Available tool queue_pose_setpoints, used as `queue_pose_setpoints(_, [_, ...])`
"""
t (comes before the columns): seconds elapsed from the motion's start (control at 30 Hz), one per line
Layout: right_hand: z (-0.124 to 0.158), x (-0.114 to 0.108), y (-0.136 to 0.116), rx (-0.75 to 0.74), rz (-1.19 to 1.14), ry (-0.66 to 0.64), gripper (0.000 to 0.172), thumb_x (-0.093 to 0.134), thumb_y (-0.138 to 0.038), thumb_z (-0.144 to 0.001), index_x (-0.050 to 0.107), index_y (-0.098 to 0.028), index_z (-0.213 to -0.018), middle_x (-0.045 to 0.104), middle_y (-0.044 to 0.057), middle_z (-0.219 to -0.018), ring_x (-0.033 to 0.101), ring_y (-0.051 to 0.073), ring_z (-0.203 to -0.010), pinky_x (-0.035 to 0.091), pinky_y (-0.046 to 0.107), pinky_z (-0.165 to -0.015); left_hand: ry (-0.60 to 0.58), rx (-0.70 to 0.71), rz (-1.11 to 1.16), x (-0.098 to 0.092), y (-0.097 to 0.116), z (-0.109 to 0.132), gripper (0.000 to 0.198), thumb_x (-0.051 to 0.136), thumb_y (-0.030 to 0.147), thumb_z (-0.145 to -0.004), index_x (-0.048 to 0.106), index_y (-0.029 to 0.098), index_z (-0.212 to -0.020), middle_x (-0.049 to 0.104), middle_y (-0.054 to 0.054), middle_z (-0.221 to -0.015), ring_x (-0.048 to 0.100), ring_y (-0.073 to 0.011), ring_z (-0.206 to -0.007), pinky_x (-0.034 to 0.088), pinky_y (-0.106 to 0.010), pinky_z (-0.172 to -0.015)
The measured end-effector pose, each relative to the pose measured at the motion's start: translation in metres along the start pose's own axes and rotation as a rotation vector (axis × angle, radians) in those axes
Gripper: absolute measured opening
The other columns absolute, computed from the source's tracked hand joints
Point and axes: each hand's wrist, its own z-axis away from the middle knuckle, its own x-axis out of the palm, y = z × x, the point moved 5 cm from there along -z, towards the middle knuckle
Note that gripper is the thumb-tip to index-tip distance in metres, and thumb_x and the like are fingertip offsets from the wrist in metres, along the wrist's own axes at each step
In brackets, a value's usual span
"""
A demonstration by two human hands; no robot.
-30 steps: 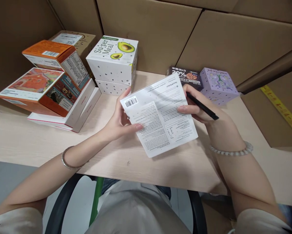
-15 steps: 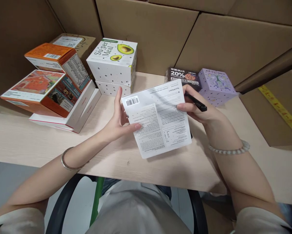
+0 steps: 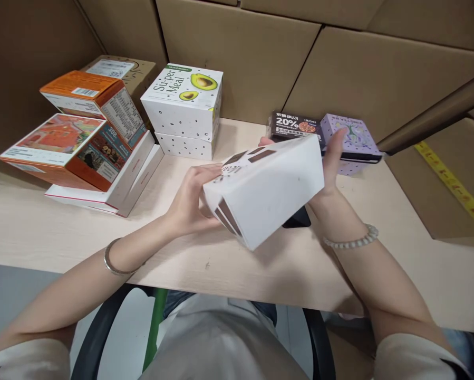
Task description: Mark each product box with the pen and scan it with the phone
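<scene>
I'm seeing orange boxes (image 3: pixel 78 79) leaning at far left. Next, the left hand (image 3: pixel 191 200) is clamping its fingers and thumb on the white box (image 3: pixel 276 195), which is hanging tilted above the table (image 3: pixel 181 248). It's now showing a blank side instead of the printed face, so I'm judging it mid-turn. The right hand (image 3: pixel 327 184) is gripping its other end, fingers mostly hidden, a black pen (image 3: pixel 361 157) jutting rightward.

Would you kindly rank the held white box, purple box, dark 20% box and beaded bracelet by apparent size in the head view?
1. Held white box, helped by its nearness to the camera.
2. Purple box and dark 20% box: not ranked, since both are partly covered.
3. Beaded bracelet.
</scene>
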Motion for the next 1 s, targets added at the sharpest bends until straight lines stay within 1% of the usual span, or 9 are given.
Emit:
queue_pose_setpoints(0.07, [0.001,0.006,0.002,0.035,-0.086,0.01,0.059,0.086,-0.084,-0.073,0.058,-0.032,-0.077,0.082,0.003,-0.137,0.068,0.039,-0.143,0.058,0.059,-0.116,0.027,0.246,-0.166,0.002,0.007,-0.001,0.105,0.104,0.062,-0.07,0.048,0.037,-0.155,0.066,-0.013,-0.141,0.068,-0.0399,-0.138,0.056,-0.065,-0.117])
queue_pose_setpoints(0.17, [0.002,0.008,0.006,0.062,-0.132,0.056,0.053,0.096,-0.067,-0.072,0.057,-0.03,-0.075,0.082,0.0,-0.141,0.068,0.036,-0.144,0.055,0.057,-0.122,0.069,0.408,-0.332,0.006,0.019,-0.001,0.091,0.092,0.062,-0.086,0.045,0.038,-0.16,0.067,-0.012,-0.138,0.07,-0.0364,-0.135,0.06,-0.059,-0.112])
queue_pose_setpoints(0.3, [0.001,0.006,0.009,0.093,-0.106,0.07,0.049,0.1,-0.052,-0.07,0.056,-0.03,-0.078,0.081,0.002,-0.142,0.07,0.034,-0.141,0.059,0.059,-0.118,0.046,0.503,-0.449,0.013,0.033,0.002,0.078,0.088,0.05,-0.092,0.05,0.037,-0.159,0.069,-0.013,-0.14,0.07,-0.0341,-0.135,0.058,-0.056,-0.113])
queue_pose_setpoints(0.47, [-0.001,0.003,0.009,0.116,-0.069,0.037,0.048,0.098,-0.037,-0.067,0.052,-0.03,-0.077,0.081,0.001,-0.139,0.069,0.035,-0.142,0.059,0.06,-0.12,0.045,0.531,-0.477,0.013,0.037,0.006,0.082,0.09,0.032,-0.088,0.051,0.032,-0.161,0.069,-0.015,-0.141,0.069,-0.034,-0.137,0.056,-0.055,-0.116])
queue_pose_setpoints(0.57, [0.0,0.004,0.008,0.132,-0.065,0.036,0.047,0.095,-0.032,-0.069,0.049,-0.03,-0.077,0.081,0.003,-0.143,0.067,0.037,-0.145,0.056,0.062,-0.123,0.027,0.511,-0.467,0.013,0.036,0.005,0.084,0.089,0.036,-0.09,0.049,0.031,-0.164,0.068,-0.016,-0.14,0.07,-0.0346,-0.137,0.058,-0.056,-0.114])
queue_pose_setpoints(0.7, [0.001,0.007,0.01,0.151,-0.081,0.064,0.045,0.093,-0.037,-0.07,0.05,-0.03,-0.078,0.082,0.005,-0.14,0.071,0.038,-0.138,0.055,0.062,-0.123,0.001,0.442,-0.341,0.012,0.032,0.002,0.09,0.088,0.054,-0.093,0.045,0.03,-0.168,0.068,-0.017,-0.137,0.07,-0.0362,-0.135,0.061,-0.055,-0.108])
queue_pose_setpoints(0.83, [-0.001,0.007,0.008,0.129,-0.056,0.078,0.043,0.092,-0.047,-0.069,0.053,-0.029,-0.072,0.086,0.003,-0.126,0.079,0.033,-0.116,0.059,0.057,-0.116,-0.011,0.377,-0.222,0.008,0.026,-0.002,0.098,0.094,0.056,-0.087,0.046,0.028,-0.167,0.068,-0.017,-0.137,0.07,-0.0367,-0.134,0.061,-0.054,-0.11])
queue_pose_setpoints(0.93, [-0.003,0.004,0.004,0.112,0.028,0.081,0.049,0.087,-0.069,-0.074,0.058,-0.03,-0.074,0.086,0.004,-0.118,0.08,0.032,-0.102,0.065,0.055,-0.102,-0.038,0.269,-0.097,0.005,0.019,-0.002,0.112,0.105,0.053,-0.071,0.048,0.031,-0.165,0.069,-0.015,-0.142,0.071,-0.0369,-0.131,0.06,-0.053,-0.11])
queue_pose_setpoints(1.0, [-0.002,0.0,0.0,0.063,0.165,0.101,0.06,0.073,-0.09,-0.076,0.062,-0.031,-0.08,0.085,0.007,-0.105,0.08,0.034,-0.101,0.067,0.055,-0.092,-0.019,0.126,0.022,0.003,0.014,-0.002,0.112,0.106,0.051,-0.068,0.05,0.032,-0.163,0.068,-0.015,-0.149,0.07,-0.0384,-0.135,0.058,-0.055,-0.114])
